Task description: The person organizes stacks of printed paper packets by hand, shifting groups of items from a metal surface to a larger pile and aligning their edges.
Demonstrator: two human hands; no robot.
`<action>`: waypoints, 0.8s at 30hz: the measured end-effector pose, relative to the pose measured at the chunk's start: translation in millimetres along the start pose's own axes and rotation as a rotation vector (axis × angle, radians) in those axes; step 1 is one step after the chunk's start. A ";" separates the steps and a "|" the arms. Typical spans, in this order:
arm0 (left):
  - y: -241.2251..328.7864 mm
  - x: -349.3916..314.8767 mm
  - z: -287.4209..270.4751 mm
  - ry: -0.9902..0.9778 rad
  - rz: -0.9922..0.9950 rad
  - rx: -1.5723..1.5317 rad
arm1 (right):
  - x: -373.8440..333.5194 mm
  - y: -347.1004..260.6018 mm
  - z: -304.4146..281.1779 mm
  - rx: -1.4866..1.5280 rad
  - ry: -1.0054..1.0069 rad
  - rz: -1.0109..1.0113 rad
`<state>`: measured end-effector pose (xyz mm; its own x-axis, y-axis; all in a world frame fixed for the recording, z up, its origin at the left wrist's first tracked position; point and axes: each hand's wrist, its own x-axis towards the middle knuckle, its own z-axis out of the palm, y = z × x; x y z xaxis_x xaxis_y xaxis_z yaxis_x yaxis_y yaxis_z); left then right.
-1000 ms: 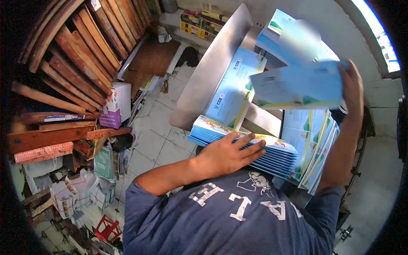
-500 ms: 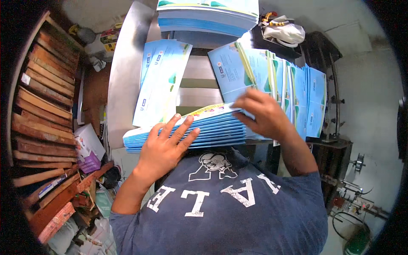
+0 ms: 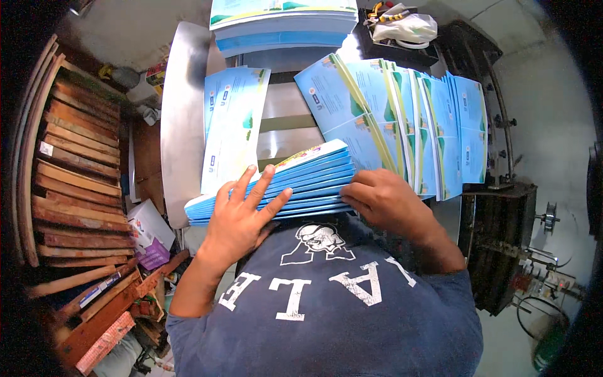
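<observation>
A stack of blue folded booklets [image 3: 314, 176] lies at the table's near edge, close to my shirt, its folds fanned out toward the right. My left hand [image 3: 242, 217] rests on the stack's left part, fingers spread and stretched over the top. At the right end, my right hand [image 3: 383, 198] has its fingers curled and pinched on the booklets' edges; the fingertips are partly hidden. Beyond my right hand, a fanned row of blue and green printed booklets [image 3: 389, 119] spreads to the right. Flat printed sheets [image 3: 235, 119] lie farther away on the left.
A metal table [image 3: 182, 94] carries the paper. At its far side stands a tall stack of printed sheets [image 3: 282, 28]. A black box with a white bag [image 3: 405, 28] sits at the far right. Wooden boards [image 3: 81, 169] fill a rack on the left; dark machinery [image 3: 502, 239] stands right.
My right hand has come down from the top of the stack to its lower right edge. The stack's right end is now raised and fanned wider. My left hand stays on it.
</observation>
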<state>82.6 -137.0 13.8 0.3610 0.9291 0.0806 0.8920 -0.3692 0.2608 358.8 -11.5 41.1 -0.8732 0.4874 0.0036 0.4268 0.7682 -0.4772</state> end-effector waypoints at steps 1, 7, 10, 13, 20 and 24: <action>-0.2 -0.1 -0.6 0.000 0.003 0.002 | 2.1 -1.7 -2.6 0.001 -0.047 0.015; 0.6 2.3 -3.3 -0.030 -0.011 -0.018 | 13.7 2.2 -7.6 -0.079 -0.203 -0.085; -0.5 0.2 -0.4 -0.027 -0.009 -0.014 | 22.2 -2.9 -15.9 -0.162 -0.322 -0.095; -2.9 -2.4 4.7 0.004 0.013 0.005 | 25.6 -5.5 -16.8 -0.199 -0.295 -0.098; -5.5 -0.5 4.9 0.037 0.056 0.035 | 18.8 3.4 -15.4 -0.102 -0.271 -0.101; -4.6 -1.6 3.0 0.017 0.057 0.035 | 22.1 3.4 -15.0 -0.069 -0.301 -0.120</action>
<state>78.8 -136.8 9.5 0.4071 0.9067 0.1104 0.8793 -0.4217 0.2211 344.5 8.1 52.8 -0.9443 0.2550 -0.2081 0.3223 0.8443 -0.4281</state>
